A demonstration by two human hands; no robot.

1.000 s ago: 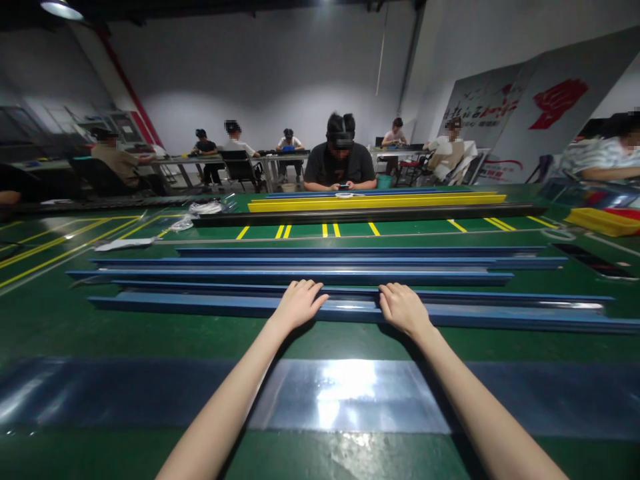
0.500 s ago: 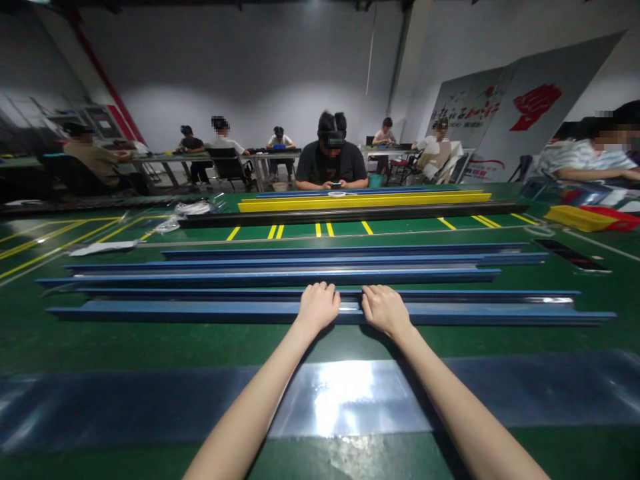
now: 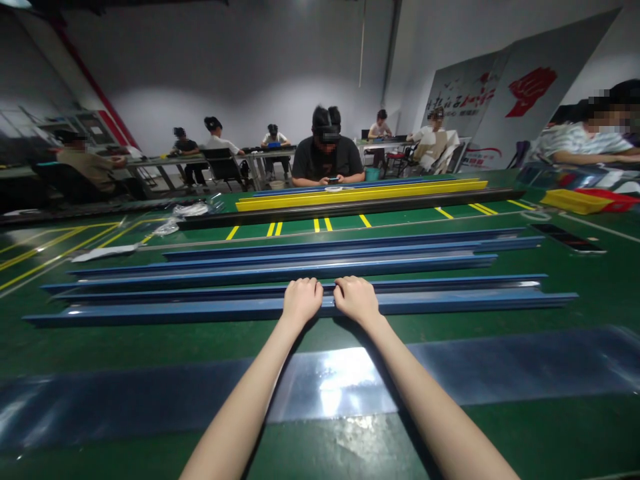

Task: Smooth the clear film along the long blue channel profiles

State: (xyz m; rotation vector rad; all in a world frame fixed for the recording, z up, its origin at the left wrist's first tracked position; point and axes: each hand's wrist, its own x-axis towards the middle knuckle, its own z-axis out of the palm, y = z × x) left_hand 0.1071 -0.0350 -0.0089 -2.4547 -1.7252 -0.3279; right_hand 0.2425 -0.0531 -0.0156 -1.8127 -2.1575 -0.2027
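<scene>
A long blue channel strip (image 3: 175,312) with raised edges lies across the green table in front of me. My left hand (image 3: 303,298) is near its middle, the fingers closed and curled over it. Just to the right, my right hand (image 3: 357,298) grips the same strip in the same way, with a small gap between the two hands. The fingertips of both are hidden behind the knuckles. Beyond my hands lie more blue channel strips (image 3: 425,264), roughly parallel. Between my forearms and out to both sides, a clear flat plastic sheet (image 3: 475,373) stretches over the table.
Farther back lie a yellow strip (image 3: 360,195) and a black strip (image 3: 350,212). A phone (image 3: 567,238) rests at right, near yellow and red trays (image 3: 575,201). Bagged white cable (image 3: 193,209) lies at back left. Across the table sits a person (image 3: 327,157).
Both hands and the nearest blue channel strip have shifted left relative to the strips behind. My hands are a little closer together. The view has tilted slightly.
</scene>
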